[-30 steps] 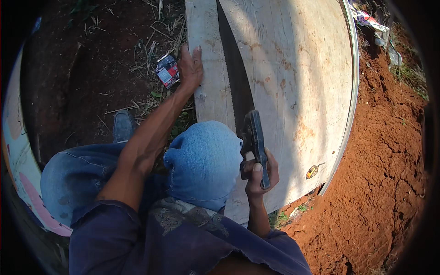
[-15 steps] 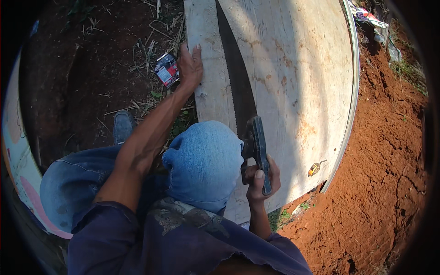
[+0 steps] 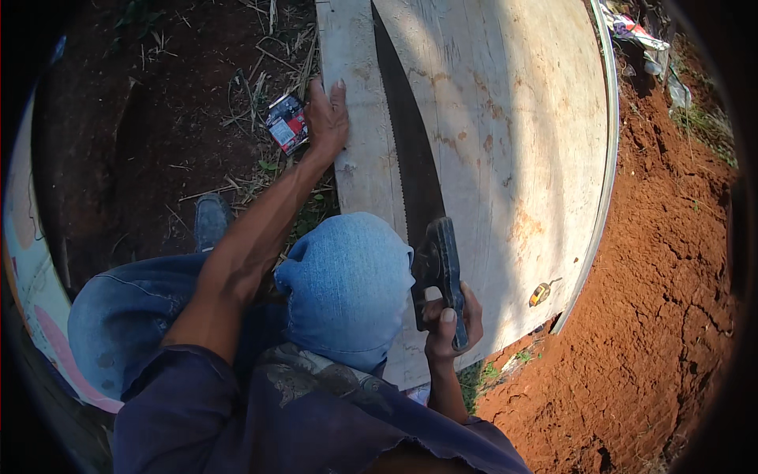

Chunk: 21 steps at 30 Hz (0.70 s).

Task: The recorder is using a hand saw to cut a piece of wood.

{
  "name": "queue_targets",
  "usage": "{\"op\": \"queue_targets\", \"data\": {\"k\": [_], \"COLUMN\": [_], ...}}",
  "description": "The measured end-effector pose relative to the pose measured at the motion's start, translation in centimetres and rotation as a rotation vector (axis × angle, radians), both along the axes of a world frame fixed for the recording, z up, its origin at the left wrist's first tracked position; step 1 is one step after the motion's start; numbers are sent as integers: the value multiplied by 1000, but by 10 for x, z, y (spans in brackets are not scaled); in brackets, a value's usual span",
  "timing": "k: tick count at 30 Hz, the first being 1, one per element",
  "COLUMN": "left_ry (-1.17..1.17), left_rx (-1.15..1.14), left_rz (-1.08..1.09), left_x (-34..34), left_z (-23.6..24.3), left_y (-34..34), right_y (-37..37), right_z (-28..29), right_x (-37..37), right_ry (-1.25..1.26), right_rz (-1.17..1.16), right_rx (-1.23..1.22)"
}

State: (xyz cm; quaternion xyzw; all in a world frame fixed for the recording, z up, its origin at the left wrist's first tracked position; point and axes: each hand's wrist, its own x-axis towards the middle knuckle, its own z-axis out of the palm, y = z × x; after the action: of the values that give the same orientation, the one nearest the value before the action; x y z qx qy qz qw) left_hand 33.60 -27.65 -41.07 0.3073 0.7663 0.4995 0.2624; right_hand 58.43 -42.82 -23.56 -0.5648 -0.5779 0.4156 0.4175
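Note:
My right hand is wrapped round the dark handle of a handsaw. The long blade runs away from me over a pale plywood board, its toothed edge facing left. Whether the teeth sit in a cut, I cannot tell. At the board's left edge, my left hand grips the wood, thumb on top and some fingers hidden by the edge. My knee in blue jeans rests over the near part of the board, close beside the saw handle.
A small yellow and black tape measure lies on the board's near right part. Beside my left hand, a red and dark printed packet lies on the ground. Red soil borders the board at right, with plastic litter at the far right.
The saw has been drawn a short way back toward me, my right hand moving with it. My left hand keeps its place on the board's edge.

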Motion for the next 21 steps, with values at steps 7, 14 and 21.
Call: {"op": "queue_targets", "data": {"k": [7, 14, 21], "left_ry": [-33, -32, -90], "left_rx": [32, -39, -13], "left_rz": [-37, -9, -53], "left_x": [33, 5, 46], "left_z": [-5, 7, 2], "left_y": [11, -2, 14], "right_y": [189, -27, 197], "right_z": [-79, 3, -75], "right_x": [-91, 17, -90], "right_ry": [11, -88, -29], "right_rz": [12, 4, 3], "right_rx": [219, 14, 202]}}
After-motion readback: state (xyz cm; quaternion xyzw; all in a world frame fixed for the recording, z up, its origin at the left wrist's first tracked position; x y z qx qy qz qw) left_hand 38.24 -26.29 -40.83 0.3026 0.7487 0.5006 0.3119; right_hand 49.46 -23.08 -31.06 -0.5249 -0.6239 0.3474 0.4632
